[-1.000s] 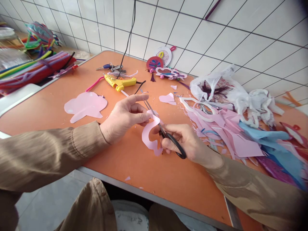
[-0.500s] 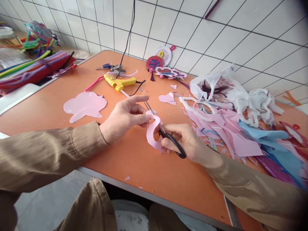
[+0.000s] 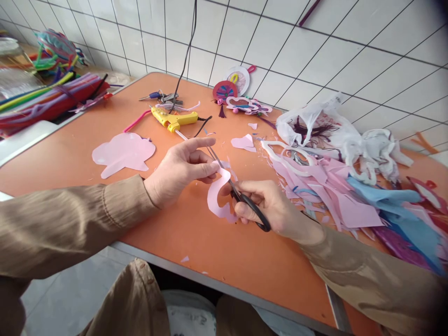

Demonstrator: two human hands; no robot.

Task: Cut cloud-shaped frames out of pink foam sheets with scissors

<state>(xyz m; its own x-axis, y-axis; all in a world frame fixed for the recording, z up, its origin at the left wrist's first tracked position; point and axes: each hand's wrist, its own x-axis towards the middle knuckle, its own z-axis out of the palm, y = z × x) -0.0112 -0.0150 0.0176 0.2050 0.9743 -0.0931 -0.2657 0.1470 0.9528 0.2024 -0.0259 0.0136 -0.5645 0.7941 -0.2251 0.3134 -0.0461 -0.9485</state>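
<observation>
My left hand (image 3: 182,169) pinches the upper end of a curved pink paper piece (image 3: 216,198) between thumb and fingers, with the index finger stretched out above. The piece hangs down in a wavy curl over the orange table. Black-handled scissors (image 3: 255,210) are gripped in my right hand (image 3: 262,200), their blades pointing up and left across the top of the paper, close to my left thumb. A larger pink cloud-like cutout (image 3: 124,155) lies flat beyond my left wrist. Past the scissor tips rests a small pink scrap (image 3: 244,143).
A yellow glue gun (image 3: 175,120) with a black cord lies behind my hands, near some keys (image 3: 170,99). Pink and blue scraps (image 3: 350,200) and a white plastic bag (image 3: 311,121) pile up at right. Decorated paper ornaments (image 3: 233,88) sit by the tiled wall. Pipe cleaners (image 3: 52,100) lie far left.
The pink paper piece has turned slightly and its hanging curl has swung left. The scissor blades now lie a little lower across its top. My hands have barely moved.
</observation>
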